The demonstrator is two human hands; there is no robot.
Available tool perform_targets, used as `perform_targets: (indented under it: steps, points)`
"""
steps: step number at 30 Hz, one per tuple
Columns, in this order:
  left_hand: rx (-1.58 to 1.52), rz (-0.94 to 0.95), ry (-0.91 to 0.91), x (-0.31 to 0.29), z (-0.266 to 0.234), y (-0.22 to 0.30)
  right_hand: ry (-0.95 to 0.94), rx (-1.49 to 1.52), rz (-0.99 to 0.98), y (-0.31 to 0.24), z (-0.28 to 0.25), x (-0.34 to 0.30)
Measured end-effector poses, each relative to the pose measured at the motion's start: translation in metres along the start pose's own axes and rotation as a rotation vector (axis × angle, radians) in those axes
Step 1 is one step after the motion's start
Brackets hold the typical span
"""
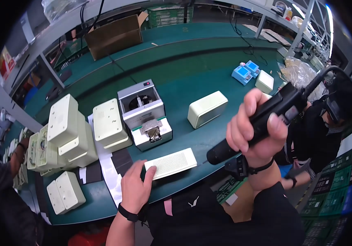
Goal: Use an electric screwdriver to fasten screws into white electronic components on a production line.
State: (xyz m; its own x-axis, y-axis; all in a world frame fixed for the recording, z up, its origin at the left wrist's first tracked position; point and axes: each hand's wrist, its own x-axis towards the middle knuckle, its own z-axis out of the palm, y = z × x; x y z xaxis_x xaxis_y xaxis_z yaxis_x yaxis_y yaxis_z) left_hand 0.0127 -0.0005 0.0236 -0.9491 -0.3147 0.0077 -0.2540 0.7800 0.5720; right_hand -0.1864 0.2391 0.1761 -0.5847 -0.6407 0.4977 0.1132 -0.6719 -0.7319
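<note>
My right hand point(252, 129) is wrapped round a black electric screwdriver point(272, 107), raised over the bench's near edge. Its nose points down and left, with the thin bit above the right end of a cream perforated casing point(174, 162). That casing lies on the green bench, and my left hand point(137, 182) grips its left end, thumb on top. Beyond it stands a grey and white screw feeder point(143, 110) with a dark round inside and a metal front piece. A cream box point(208, 108) rests on its side to the right of the feeder.
Cream housings point(71, 127) are stacked at left, beside another stack point(108, 123). Two joined casings point(65, 192) lie near the front edge. Small blue devices point(245, 72) sit at back right. One person point(328, 123) is close on my right; another person's arm point(16, 160) reaches in at left.
</note>
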Motion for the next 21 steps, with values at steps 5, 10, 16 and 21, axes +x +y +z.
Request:
perform_targets:
  steps: [5, 10, 16, 21]
  points:
    - [-0.118, 0.287, 0.135, 0.013, -0.013, 0.061, 0.057, -0.032, 0.052, -0.004, -0.025, -0.043]
    - [-0.056, 0.283, 0.055, 0.045, 0.024, 0.085, 0.118, -0.063, 0.057, 0.001, -0.034, -0.07]
    - [0.179, 0.504, 0.388, 0.129, 0.075, 0.144, 0.174, 0.068, 0.066, 0.007, -0.027, -0.094]
    - [0.439, 0.372, 0.455, 0.186, 0.114, 0.14, 0.128, 0.056, 0.065, 0.006, -0.022, -0.11]
